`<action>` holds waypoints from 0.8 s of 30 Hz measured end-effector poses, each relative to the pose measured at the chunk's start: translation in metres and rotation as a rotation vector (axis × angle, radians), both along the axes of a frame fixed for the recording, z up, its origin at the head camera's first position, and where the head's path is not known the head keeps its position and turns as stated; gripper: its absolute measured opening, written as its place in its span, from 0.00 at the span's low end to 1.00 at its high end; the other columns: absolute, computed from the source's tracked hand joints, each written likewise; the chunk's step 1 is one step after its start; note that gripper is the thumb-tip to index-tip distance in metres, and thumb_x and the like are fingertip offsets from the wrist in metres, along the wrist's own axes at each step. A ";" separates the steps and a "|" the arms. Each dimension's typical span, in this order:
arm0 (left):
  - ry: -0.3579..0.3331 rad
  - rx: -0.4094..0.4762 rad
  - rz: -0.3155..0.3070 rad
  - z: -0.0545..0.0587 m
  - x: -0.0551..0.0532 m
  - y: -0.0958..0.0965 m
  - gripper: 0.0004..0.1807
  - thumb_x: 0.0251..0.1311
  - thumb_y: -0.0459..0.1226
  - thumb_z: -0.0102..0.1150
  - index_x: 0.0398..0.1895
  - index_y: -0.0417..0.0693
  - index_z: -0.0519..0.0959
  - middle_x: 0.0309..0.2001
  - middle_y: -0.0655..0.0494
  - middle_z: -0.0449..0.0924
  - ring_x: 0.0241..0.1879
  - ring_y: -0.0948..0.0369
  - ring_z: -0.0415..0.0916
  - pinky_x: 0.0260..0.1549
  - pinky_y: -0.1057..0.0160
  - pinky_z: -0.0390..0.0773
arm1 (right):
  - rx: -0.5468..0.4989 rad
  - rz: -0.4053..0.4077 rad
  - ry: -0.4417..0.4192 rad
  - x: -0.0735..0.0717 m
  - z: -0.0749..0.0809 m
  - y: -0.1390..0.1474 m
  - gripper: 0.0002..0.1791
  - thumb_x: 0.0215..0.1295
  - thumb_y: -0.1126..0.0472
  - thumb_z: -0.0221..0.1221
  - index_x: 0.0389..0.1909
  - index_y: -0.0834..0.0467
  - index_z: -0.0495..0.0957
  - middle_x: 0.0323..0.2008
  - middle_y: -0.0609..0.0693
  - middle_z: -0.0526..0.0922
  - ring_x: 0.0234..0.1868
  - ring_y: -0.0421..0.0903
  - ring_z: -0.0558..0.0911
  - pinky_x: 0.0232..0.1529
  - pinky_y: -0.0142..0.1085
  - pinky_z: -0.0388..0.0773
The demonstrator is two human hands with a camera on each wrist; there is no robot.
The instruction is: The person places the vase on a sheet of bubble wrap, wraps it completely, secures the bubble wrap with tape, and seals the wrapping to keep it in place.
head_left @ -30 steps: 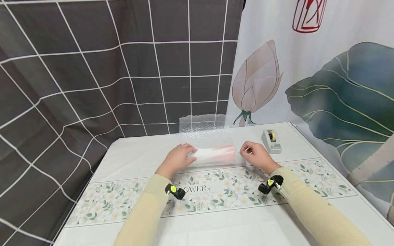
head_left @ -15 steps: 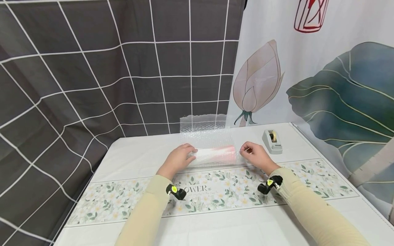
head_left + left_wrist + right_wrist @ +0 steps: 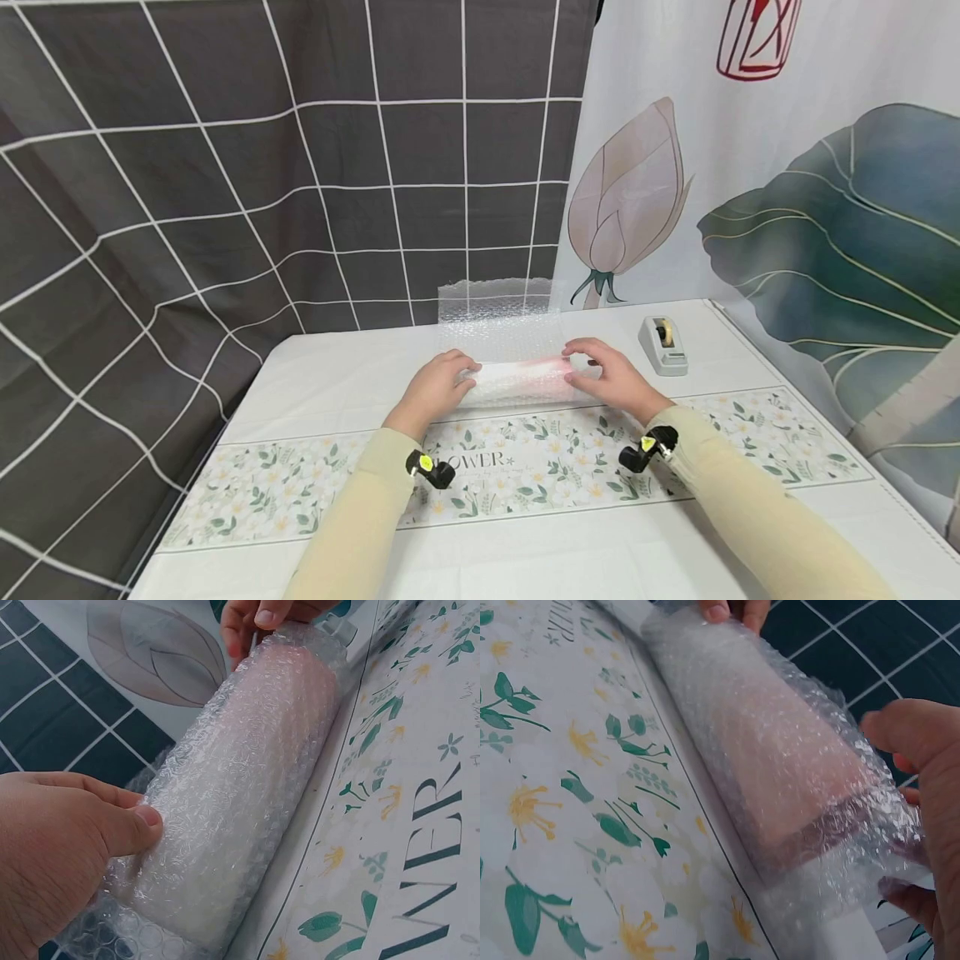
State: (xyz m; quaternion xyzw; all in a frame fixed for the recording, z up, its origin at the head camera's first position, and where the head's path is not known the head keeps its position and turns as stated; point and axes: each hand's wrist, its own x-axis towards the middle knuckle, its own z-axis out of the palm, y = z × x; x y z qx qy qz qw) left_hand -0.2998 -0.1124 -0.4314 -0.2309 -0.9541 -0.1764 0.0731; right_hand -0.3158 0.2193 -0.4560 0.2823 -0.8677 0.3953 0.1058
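Note:
A cylinder [image 3: 517,382], white at its left and pink at its right, lies across the table rolled in clear bubble wrap [image 3: 498,335]. My left hand [image 3: 435,387] grips the roll's left end, thumb on the near side and fingers over the far side. At the right end my right hand [image 3: 618,379] holds the roll with thumb and fingers curved about it. In the right wrist view the loose edge of bubble wrap [image 3: 870,847] sticks out past the pink end, with fingers partly hidden behind it. The wrap's free length stretches back from the roll.
A grey tape dispenser [image 3: 664,346] stands at the back right of the white table [image 3: 330,379]. Its cover bears a flowered band [image 3: 555,467]. Beyond hang a dark gridded curtain [image 3: 337,167] and a pale curtain with a printed bud [image 3: 626,192].
My right hand has moved left from the wrap's loose right edge onto the end of the roll, and its fingers have spread wider. My left hand has kept its place.

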 end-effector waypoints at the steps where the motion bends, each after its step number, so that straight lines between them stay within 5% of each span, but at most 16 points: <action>1: -0.002 0.005 0.002 0.000 0.001 0.000 0.15 0.70 0.41 0.59 0.57 0.50 0.82 0.57 0.55 0.80 0.62 0.54 0.75 0.66 0.54 0.71 | 0.022 0.026 0.028 -0.001 0.001 -0.002 0.18 0.63 0.61 0.68 0.53 0.57 0.78 0.62 0.59 0.77 0.64 0.59 0.75 0.62 0.57 0.73; 9: 0.004 0.010 0.004 0.000 0.002 -0.002 0.16 0.70 0.42 0.60 0.58 0.52 0.80 0.58 0.55 0.80 0.63 0.53 0.74 0.66 0.53 0.70 | 0.128 0.033 0.068 -0.004 0.004 -0.015 0.06 0.68 0.61 0.65 0.36 0.50 0.76 0.59 0.57 0.81 0.63 0.60 0.77 0.62 0.56 0.73; 18: 0.029 0.021 0.023 -0.003 0.001 -0.002 0.05 0.69 0.42 0.60 0.39 0.54 0.76 0.49 0.56 0.81 0.51 0.55 0.78 0.55 0.53 0.78 | 0.183 0.035 0.074 -0.007 0.009 -0.021 0.08 0.70 0.63 0.62 0.33 0.52 0.73 0.55 0.55 0.83 0.59 0.58 0.79 0.58 0.53 0.76; 24: 0.040 0.045 0.040 -0.004 0.001 -0.002 0.05 0.69 0.41 0.59 0.36 0.53 0.75 0.50 0.54 0.83 0.53 0.54 0.79 0.56 0.52 0.78 | 0.229 0.025 0.124 -0.009 0.008 -0.023 0.09 0.69 0.64 0.62 0.33 0.52 0.73 0.51 0.54 0.83 0.54 0.56 0.82 0.52 0.51 0.78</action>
